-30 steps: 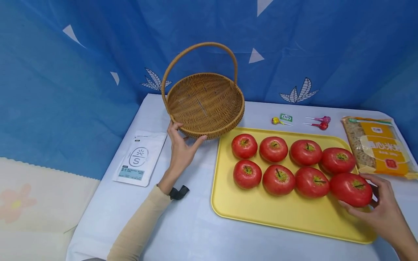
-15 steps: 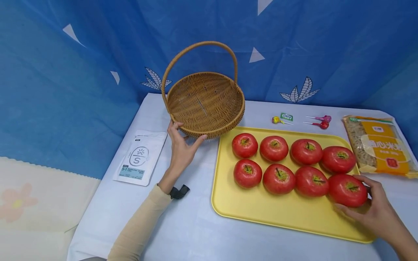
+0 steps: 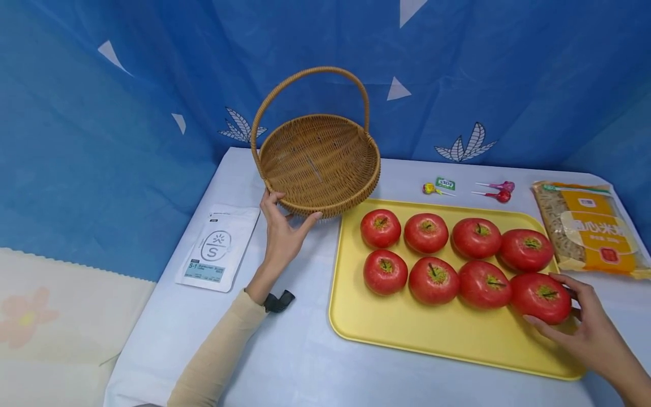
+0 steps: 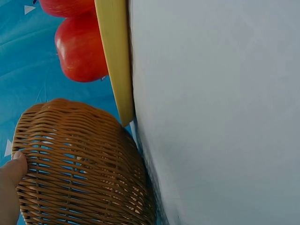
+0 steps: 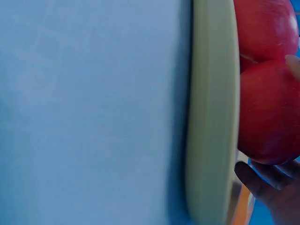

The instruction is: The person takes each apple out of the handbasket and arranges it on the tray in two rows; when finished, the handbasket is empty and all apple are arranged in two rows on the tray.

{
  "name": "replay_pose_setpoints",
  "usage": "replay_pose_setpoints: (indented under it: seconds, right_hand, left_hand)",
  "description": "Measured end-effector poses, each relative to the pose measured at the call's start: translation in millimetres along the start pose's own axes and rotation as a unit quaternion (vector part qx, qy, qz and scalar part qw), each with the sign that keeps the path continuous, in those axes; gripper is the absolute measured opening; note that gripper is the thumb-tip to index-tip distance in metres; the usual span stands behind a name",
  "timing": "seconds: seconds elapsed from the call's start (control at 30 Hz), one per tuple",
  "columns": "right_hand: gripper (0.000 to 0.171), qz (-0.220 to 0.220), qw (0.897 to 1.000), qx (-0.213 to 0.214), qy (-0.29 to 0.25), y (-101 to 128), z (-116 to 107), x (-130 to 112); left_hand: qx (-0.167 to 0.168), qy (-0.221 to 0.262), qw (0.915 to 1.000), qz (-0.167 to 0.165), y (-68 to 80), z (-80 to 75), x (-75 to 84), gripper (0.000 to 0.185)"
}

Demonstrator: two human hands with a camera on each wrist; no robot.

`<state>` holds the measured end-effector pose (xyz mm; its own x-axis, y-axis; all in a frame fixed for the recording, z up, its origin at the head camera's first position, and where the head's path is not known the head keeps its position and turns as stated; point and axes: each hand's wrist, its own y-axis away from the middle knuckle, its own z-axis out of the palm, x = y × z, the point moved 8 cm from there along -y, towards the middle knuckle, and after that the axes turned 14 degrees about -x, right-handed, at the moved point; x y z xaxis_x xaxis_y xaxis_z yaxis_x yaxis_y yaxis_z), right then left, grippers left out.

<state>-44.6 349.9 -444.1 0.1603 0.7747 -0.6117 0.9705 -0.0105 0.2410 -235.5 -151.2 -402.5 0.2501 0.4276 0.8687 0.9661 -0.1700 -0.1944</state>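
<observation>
The left hand grips the near rim of the round woven wicker basket w/ hoop handle, thumb and fingers curled on the weave; basket sits tilted toward the person at the back of the pale blue-white table, just left of the yellow rectangular plastic tray. In the left wrist view a fingertip presses the basket's wall, tray edge close by. The right hand cups the red apple at the near-right end of the tray, fingers curled round its far and near sides; apple rests on the tray, touching the next one. Right wrist view shows the same apple above the tray rim, fingers under it. Seven other red apples lie in two rows on the tray. White flat pouch w/ printed label lies left of the basket; lollipops and an orange noodle packet sit behind and right of the tray, blue patterned cloth backdrop behind all.
</observation>
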Motion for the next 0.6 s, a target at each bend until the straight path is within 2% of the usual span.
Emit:
replay_pose_setpoints:
  seconds: [0.13,0.23,0.4,0.5,0.6]
  right_hand:
    - [0.103,-0.017,1.000,0.008,0.015,2.6,-9.6,-14.4]
    - [0.104,-0.040,0.998,0.019,0.049,5.8,-16.6,-31.9]
    - [0.097,-0.047,0.990,0.022,0.131,8.3,-15.9,-67.6]
    - [0.101,-0.055,0.981,0.022,0.183,6.6,-10.7,-87.9]
    - [0.108,-0.055,0.972,0.005,0.227,2.8,-2.9,-101.5]
  left_hand:
    - [0.001,-0.004,1.0000,-0.007,1.4,-0.3,-0.9,0.083]
    - [-0.003,-0.015,0.9997,-0.021,3.4,-2.1,-0.3,0.083]
    - [-0.029,-0.073,0.9964,-0.032,12.0,-11.8,8.9,0.085]
    - [-0.046,-0.138,0.9892,-0.022,20.9,-22.4,19.2,0.085]
    - [-0.071,-0.214,0.9741,-0.016,32.7,-32.3,28.6,0.086]
